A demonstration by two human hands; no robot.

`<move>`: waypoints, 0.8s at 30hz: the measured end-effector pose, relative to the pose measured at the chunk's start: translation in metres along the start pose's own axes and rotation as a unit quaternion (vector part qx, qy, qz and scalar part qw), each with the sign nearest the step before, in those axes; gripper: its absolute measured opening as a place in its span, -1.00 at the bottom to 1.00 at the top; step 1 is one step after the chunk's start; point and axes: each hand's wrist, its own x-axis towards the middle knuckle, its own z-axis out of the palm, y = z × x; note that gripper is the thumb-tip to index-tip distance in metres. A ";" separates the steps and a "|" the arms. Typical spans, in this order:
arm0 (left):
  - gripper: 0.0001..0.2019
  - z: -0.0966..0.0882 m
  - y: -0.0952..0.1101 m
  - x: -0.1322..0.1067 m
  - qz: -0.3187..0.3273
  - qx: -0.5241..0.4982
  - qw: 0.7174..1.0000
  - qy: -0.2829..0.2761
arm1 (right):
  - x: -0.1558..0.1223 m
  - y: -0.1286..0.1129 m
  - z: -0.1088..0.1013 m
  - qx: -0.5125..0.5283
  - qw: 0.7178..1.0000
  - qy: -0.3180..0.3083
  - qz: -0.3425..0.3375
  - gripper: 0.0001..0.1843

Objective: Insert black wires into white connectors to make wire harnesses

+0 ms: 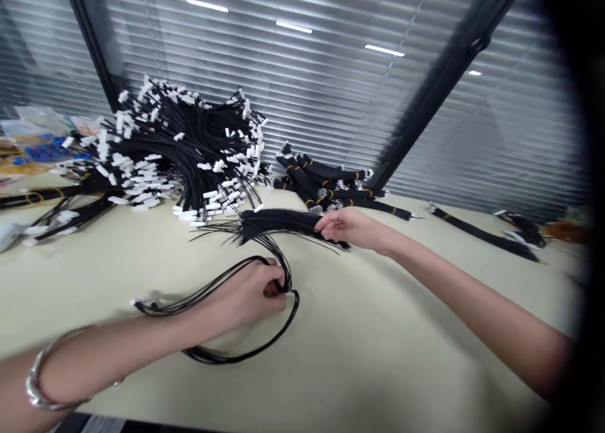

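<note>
My left hand is closed around a small bunch of thin black wires that loops on the pale table in front of me. One end of that bunch, with a white connector, lies to the left. My right hand pinches a loose fan of black wires lying flat further back. A silver bangle is on my left wrist.
A big heap of black wires with white connectors rises at the back left. Bundles tied with yellow bands lie behind my right hand. More bundles lie at the right. Window blinds stand behind the table.
</note>
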 end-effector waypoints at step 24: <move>-0.91 0.003 -0.001 -0.003 -0.004 0.002 1.000 -0.012 | -0.049 -0.047 0.093 0.336 0.929 0.137 -0.066 -0.88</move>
